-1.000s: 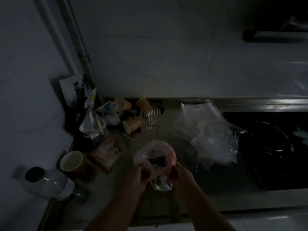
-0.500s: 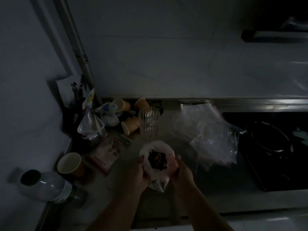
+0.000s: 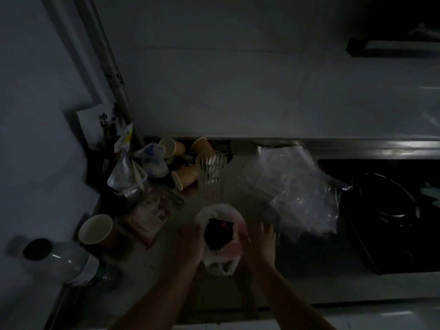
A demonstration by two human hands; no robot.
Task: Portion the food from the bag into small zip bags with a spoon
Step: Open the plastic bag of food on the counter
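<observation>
Left hand (image 3: 191,241): grips the food bag (image 3: 220,236) rim at 9 o'clock; slack plastic could collapse.
Right hand (image 3: 258,241): fingers spread (blurred) at 3 o'clock; dark contents may tip out.

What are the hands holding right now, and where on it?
The left hand holds the thin white plastic bag of dark food by its left side. The right hand is beside it with fingers spread; its grip cannot be told.

— It's dim. What's on the worktop (image 3: 166,265)?
— An open white bag (image 3: 220,236) with dark food inside. The left hand (image 3: 191,244) holds one side; the right hand (image 3: 260,244) is against the other, fingers blurred.
— And behind?
— A clear glass (image 3: 210,173), tipped paper cups (image 3: 184,178), and a heap of clear zip bags (image 3: 292,189) beside the stove (image 3: 390,210).
</observation>
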